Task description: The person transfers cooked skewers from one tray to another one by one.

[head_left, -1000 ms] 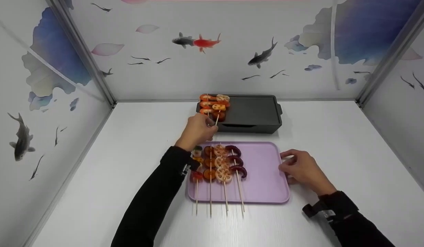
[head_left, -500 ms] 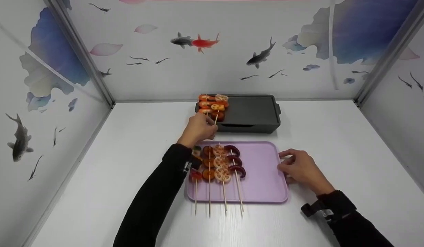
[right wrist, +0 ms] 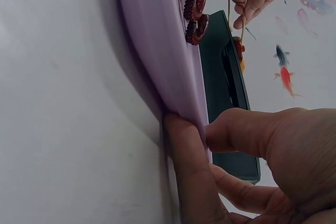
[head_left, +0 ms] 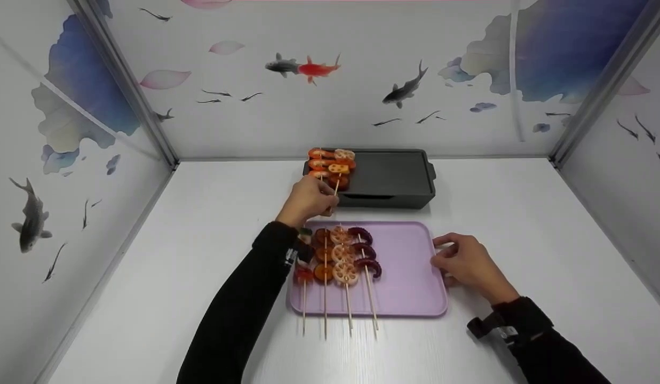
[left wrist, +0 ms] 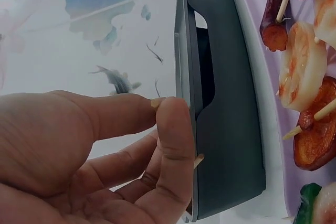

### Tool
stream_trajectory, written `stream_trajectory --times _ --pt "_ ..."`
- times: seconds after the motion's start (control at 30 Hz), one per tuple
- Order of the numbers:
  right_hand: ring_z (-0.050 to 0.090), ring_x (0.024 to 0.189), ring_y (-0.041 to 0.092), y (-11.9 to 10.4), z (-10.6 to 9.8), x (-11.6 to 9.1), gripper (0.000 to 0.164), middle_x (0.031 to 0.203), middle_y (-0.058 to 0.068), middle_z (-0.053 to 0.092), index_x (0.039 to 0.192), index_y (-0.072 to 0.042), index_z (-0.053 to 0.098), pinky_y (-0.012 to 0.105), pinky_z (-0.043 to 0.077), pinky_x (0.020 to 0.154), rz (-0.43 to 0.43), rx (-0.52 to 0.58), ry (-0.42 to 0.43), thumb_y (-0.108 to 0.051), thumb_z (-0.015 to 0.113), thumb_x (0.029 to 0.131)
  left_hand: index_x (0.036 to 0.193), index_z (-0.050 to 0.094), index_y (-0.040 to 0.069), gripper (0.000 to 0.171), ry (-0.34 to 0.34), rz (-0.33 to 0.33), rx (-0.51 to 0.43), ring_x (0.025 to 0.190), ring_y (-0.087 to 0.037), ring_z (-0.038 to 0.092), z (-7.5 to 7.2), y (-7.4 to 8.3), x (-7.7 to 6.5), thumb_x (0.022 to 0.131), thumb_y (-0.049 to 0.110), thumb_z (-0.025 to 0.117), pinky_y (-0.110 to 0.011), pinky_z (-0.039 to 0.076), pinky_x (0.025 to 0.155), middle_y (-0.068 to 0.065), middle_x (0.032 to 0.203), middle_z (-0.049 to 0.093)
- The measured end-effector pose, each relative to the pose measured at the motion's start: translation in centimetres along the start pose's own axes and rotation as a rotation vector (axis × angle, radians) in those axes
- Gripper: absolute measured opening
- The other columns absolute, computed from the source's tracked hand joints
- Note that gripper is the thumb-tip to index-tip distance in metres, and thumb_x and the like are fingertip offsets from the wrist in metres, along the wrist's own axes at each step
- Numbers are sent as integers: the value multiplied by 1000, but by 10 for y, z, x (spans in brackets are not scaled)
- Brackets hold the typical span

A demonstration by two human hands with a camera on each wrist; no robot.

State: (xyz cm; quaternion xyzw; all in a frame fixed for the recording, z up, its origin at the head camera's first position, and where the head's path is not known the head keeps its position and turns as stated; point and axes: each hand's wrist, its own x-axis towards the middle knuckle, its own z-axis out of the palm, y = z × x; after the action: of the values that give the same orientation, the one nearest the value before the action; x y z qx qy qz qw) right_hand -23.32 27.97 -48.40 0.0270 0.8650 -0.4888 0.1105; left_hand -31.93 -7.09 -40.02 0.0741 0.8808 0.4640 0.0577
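Note:
My left hand (head_left: pixel 307 198) is at the front left of a black grill plate (head_left: pixel 394 173), pinching the stick of a skewer between thumb and forefinger. That skewer (head_left: pixel 339 169) lies on the plate, with a lotus root slice, a yellow piece and a brown round slice. Beside it on the left lies a shrimp skewer (head_left: pixel 319 164), its stick partly hidden by the hand. My right hand (head_left: pixel 467 262) pinches the right rim of a lilac tray (head_left: pixel 410 288); in the right wrist view the thumb (right wrist: pixel 226 132) is over the rim and a finger (right wrist: pixel 185 150) is under it.
On the tray's left half lie a tentacle skewer (head_left: pixel 368 268), a lotus root skewer (head_left: pixel 344 273), a brown-slice skewer (head_left: pixel 323 273) and a mixed skewer (head_left: pixel 303 276) partly covered by my left sleeve. Their sticks overhang the front rim. A printed wall (head_left: pixel 330 122) stands behind the grill.
The head view has shifted very slightly. Both hands keep their places and holds, and the skewers lie as before.

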Motion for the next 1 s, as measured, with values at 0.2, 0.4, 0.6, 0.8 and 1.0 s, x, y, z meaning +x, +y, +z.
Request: stream_trajectory --times 0.2,0.4,0.6,0.8,1.0 --pt "69 79 23 0 0 1 46 103 16 66 132 -4 60 38 62 63 -1 -3 2 -10 73 88 89 79 5 12 -1 8 -49 66 -17 60 0 0 -2 94 9 69 -30 44 63 -14 83 74" --pt "69 79 22 1 0 1 46 102 16 66 132 -4 60 37 61 63 -8 -15 5 -10 73 88 93 79 4 11 -1 27 -47 68 -17 64 0 0 -3 94 11 70 -29 46 64 -11 83 74" --pt "69 79 23 1 1 2 46 102 16 66 132 -3 60 37 62 63 -11 -13 2 -9 72 88 101 79 2 16 0 44 -43 73 -19 71 1 -1 -7 95 14 70 -29 51 67 -9 89 74" --pt "70 76 22 2 1 2 44 100 15 67 130 -4 61 37 61 62 -24 -30 4 -10 73 88 101 78 0 17 -10 62 -57 71 -19 72 3 0 -13 94 14 72 -36 58 69 -11 90 75" --pt "71 75 24 2 -1 2 45 101 16 67 131 -4 61 38 62 63 -16 -16 -5 -11 74 88 103 77 2 18 -27 43 -34 72 -22 74 8 2 -21 95 17 71 -36 60 66 -11 91 75"
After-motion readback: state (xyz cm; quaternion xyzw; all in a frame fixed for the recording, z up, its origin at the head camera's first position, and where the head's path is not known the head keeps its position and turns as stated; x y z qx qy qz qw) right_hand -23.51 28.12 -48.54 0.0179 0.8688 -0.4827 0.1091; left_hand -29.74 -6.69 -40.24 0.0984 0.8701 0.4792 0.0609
